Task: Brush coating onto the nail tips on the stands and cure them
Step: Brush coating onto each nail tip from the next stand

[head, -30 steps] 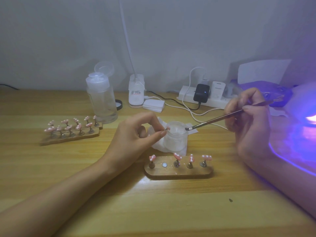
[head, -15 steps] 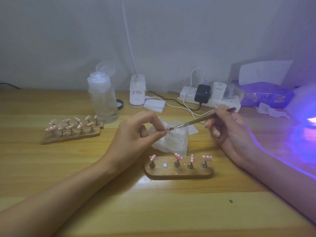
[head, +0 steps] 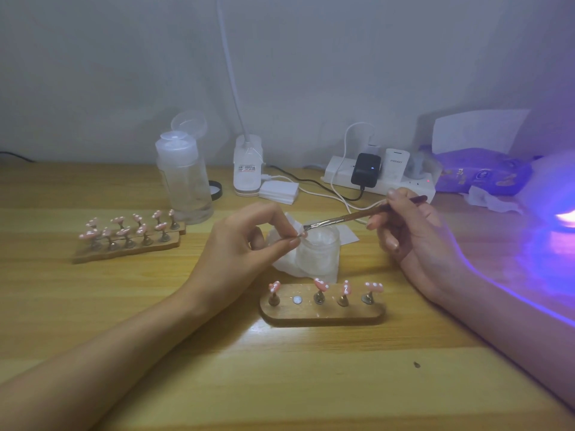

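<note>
Coating of one nail tip (head: 301, 234), lifted off its stand (head: 323, 317). The left grip (head: 239, 244) pinches the tip between thumb and forefinger. Whether a peg is pinched with it cannot be told. The right grip (head: 410, 231) is clamped pen-fashion on the brush (head: 348, 216), and the bristles touch the tip's upper face.

The step probably goes best with short, light strokes from base to free edge. The load should stay thin, so that nothing floods the rim or reaches the pinching fingertips. Bracing both wrists on the surface (head: 280, 384) would steady the stroke. The lamp (head: 557, 181) glows violet at the far right, so the wet brush is likely best kept out of its light.

The tip lies at the very end of the left grip, directly over the mouth of the jar (head: 317, 253) and behind the stand. On the stand a vacant seat (head: 297, 300) waits between the first and second of four mounted tips. Two further stands (head: 124, 253) lie well apart to the left.
</note>
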`<state>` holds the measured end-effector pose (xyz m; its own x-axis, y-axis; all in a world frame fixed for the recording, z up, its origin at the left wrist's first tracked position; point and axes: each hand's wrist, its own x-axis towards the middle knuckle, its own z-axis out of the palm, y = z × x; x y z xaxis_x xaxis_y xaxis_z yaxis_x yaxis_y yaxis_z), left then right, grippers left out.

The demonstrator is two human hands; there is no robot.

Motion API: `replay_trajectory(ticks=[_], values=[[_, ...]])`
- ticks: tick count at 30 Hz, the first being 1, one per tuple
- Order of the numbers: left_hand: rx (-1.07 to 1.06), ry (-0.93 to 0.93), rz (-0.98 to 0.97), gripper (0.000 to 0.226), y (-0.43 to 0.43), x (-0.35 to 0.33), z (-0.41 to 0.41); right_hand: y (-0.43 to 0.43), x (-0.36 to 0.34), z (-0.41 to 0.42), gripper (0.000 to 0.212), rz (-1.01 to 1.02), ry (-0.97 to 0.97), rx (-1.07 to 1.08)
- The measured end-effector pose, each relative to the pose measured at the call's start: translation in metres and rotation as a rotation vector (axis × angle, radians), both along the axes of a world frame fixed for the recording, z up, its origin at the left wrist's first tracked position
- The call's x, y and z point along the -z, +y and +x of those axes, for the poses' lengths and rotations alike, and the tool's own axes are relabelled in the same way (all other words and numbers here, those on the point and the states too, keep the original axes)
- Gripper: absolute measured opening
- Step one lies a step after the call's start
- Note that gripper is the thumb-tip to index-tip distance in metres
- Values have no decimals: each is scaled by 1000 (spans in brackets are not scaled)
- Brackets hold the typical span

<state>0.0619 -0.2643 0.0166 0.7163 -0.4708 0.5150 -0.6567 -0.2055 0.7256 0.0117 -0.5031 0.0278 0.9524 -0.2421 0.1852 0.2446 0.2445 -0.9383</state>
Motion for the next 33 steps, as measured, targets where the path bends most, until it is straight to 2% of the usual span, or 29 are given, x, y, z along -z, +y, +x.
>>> replay_trajectory(ticks=[6, 11, 16, 20, 25, 30, 33], values=[[0, -3, -13, 13, -1, 1, 1, -1, 1, 0, 26, -7, 4, 41], [-2, -9, -13, 13, -1, 1, 1, 2, 0, -1, 20, -48, -25, -6], [-1, -14, -10, 13, -1, 1, 0, -1, 1, 0, 30, -12, -5, 65], [6, -4, -21, 13, -2, 0, -1, 1, 1, -1, 23, -52, -53, 8], [14, 13, -31, 14, -2, -1, -2, -1, 2, -1, 37, -36, -19, 82], [11, 19, -31, 14, -2, -1, -2, 0, 2, -2, 26, -101, -50, 33], [12, 27, -33, 14, -2, -2, -3, -2, 4, 0, 28, -133, -20, 76]])
